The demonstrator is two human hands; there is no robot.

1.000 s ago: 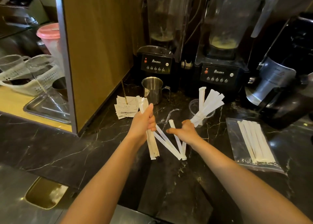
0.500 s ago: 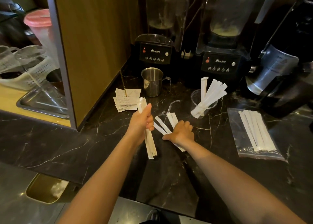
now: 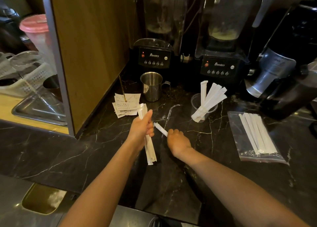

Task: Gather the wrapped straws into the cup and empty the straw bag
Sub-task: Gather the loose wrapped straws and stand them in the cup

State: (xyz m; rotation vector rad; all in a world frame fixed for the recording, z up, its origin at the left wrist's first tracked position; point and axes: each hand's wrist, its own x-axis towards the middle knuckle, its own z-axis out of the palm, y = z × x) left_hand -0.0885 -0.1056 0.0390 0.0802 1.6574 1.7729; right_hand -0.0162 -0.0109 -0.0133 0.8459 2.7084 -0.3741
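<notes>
Clear plastic cup [image 3: 197, 103] is standing up and to the right of the right hand [image 3: 178, 141], holding a fan of wrapped straws [image 3: 210, 99] leaning right, tops well above the rim. Straw bag [image 3: 253, 137] is lying flat further right of that hand, clear zip type, with a row of wrapped straws inside [image 3: 255, 134] lying side by side. Steel jug [image 3: 151, 86] is sitting above the left hand [image 3: 142, 129]; cannot tell what's in it.

Left hand is gripping a bundle of wrapped straws [image 3: 150, 151] near upright, fist closed round the middle, thumb up along the top, lower ends sticking out below the fist just over the counter [image 3: 51, 158]. Right hand is curling knuckles-up on the counter, fingers closing on one end of a single wrapped straw [image 3: 161, 129]; its other end is pointing up-left, nearly touching the left hand's fingers.

A stack of paper slips on a spike [image 3: 127, 105] is sitting just above-left of the left hand, beside the bundle's top. Two blenders [image 3: 154, 57] are standing behind the jug and cup. Nothing is lying between the right hand and the cup but bare dark marble.

Wrappers are plain white paper, flat, long and narrow, ends crimped.
</notes>
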